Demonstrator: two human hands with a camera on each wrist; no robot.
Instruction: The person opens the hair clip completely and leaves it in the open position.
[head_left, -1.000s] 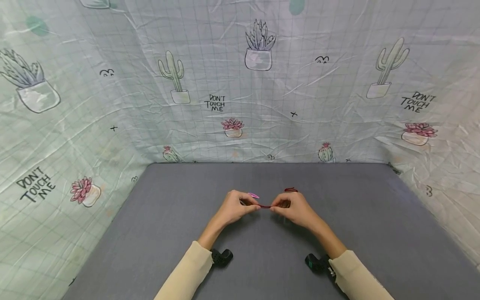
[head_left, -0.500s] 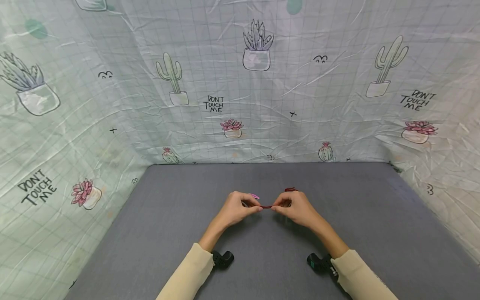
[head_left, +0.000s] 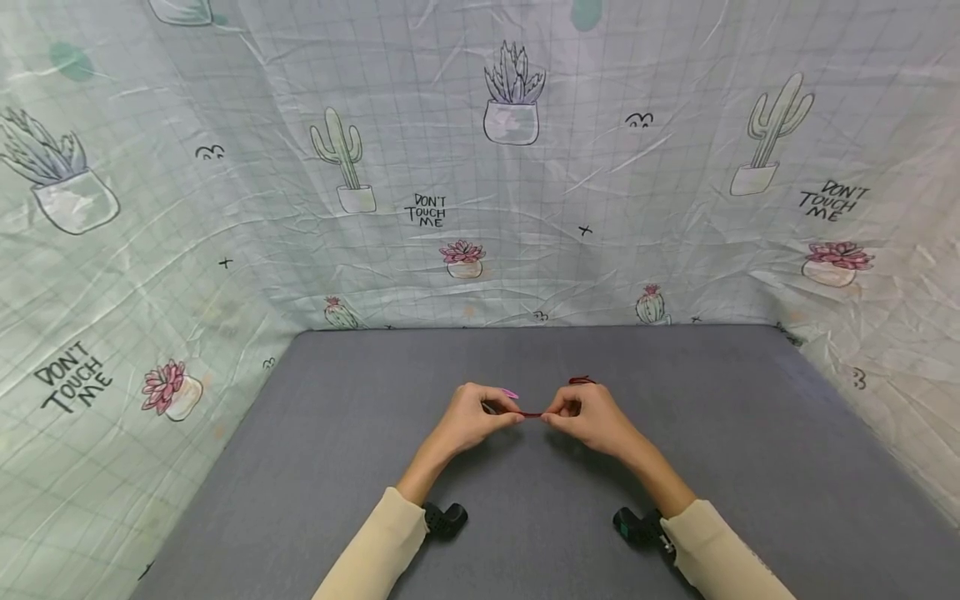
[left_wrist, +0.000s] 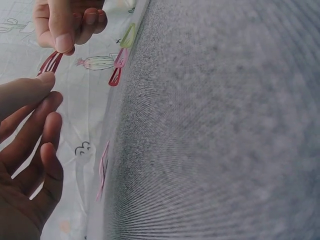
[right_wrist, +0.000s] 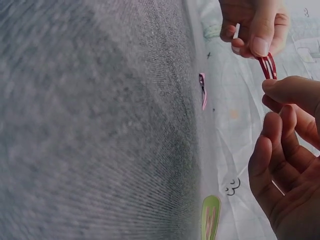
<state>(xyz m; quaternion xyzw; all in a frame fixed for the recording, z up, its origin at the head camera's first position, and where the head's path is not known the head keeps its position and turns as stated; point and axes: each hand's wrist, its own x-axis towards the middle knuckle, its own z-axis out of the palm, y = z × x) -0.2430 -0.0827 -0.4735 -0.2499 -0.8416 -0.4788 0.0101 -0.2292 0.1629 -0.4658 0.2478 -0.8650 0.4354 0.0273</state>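
Observation:
A dark red snap hair clip is held up off the table between my two hands. My left hand pinches one end of it between thumb and forefinger. At the other end, my right hand pinches it the same way. The clip's slotted middle shows between the fingertips in the right wrist view; both its ends are covered. In the left wrist view, the remaining fingers of my left hand are loosely bent below the pinch.
Beyond the hands lie a pink hair clip and a red hair clip on the grey table. A green clip and another pink clip show near that red one. A patterned curtain surrounds the table.

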